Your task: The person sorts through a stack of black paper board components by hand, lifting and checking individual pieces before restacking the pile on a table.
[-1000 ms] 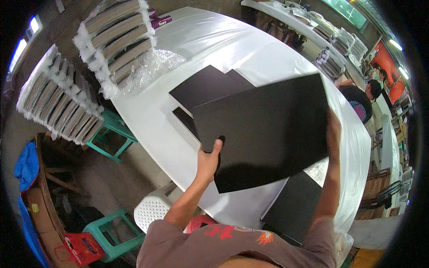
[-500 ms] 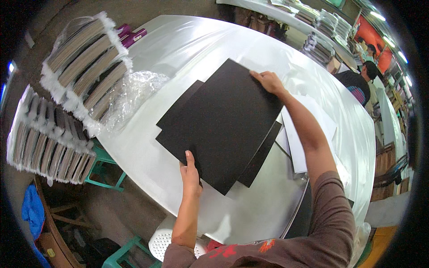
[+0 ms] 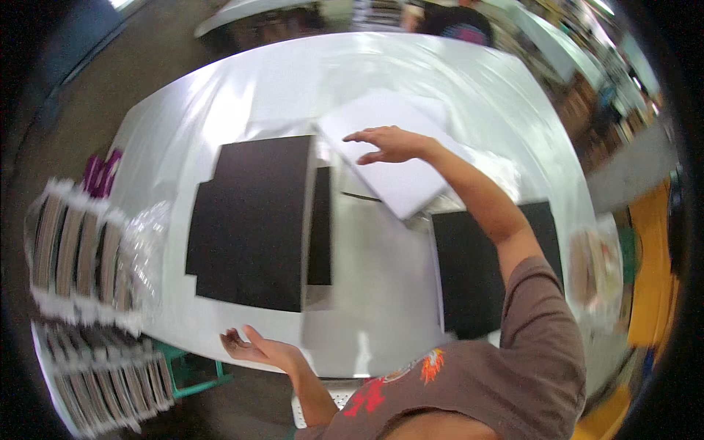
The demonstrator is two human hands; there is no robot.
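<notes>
A stack of black sheets or boards [image 3: 253,227] with stepped edges lies on the plastic-covered table [image 3: 374,308], left of the middle. Just off its near edge is my left hand [image 3: 253,348], palm turned up, fingers apart and holding nothing. My right hand [image 3: 389,143] hovers over a pile of white sheets [image 3: 414,172], its fingers stretched out and parted, with nothing in them. Whether it touches the top sheet I cannot tell. Beside my right arm lies a second black stack [image 3: 473,271], partly covered by the arm and sleeve.
Strapped bundles of grey-edged sheets [image 3: 77,249] stand at the left, with crumpled clear plastic [image 3: 150,235] beside them. Purple rolls [image 3: 103,172] lie behind. A green stool [image 3: 194,374] stands below the table's left edge. Another person [image 3: 458,26] is at the far side.
Both hands have let go of the black stack, which now lies on the table. My right hand has moved over the white sheets. The view has turned to the right.
</notes>
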